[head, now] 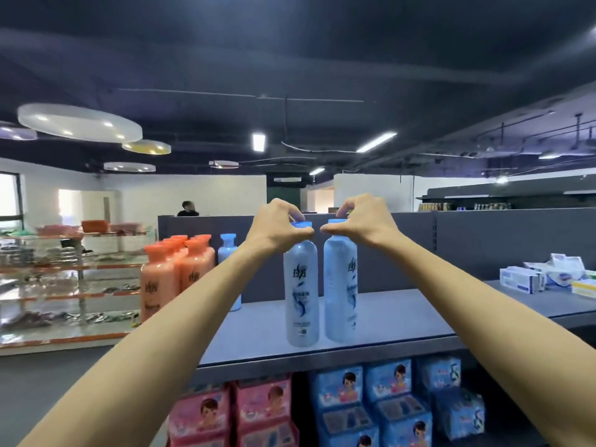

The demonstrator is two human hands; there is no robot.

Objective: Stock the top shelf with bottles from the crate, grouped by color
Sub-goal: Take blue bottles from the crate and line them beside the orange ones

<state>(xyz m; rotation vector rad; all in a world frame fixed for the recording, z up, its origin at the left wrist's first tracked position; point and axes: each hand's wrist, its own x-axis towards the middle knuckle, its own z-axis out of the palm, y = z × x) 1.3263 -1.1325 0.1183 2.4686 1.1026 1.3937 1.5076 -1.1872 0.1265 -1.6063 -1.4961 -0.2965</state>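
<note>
Left hand [280,226]: pinches cap of left blue bottle [301,291].
Right hand [363,222]: pinches cap of right blue bottle [341,285].
Top shelf [403,314]: orange bottles [175,269] far left.

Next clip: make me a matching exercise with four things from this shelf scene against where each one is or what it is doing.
Things:
1. orange bottles
2. left hand
3. white boxes
4. pink packs

Places or states:
A. below the top shelf
B. far right on the top shelf
C. gripping the cap of a blue bottle
D. left end of the top shelf

Pairs: 1-D, 2-C, 3-B, 4-A
</note>
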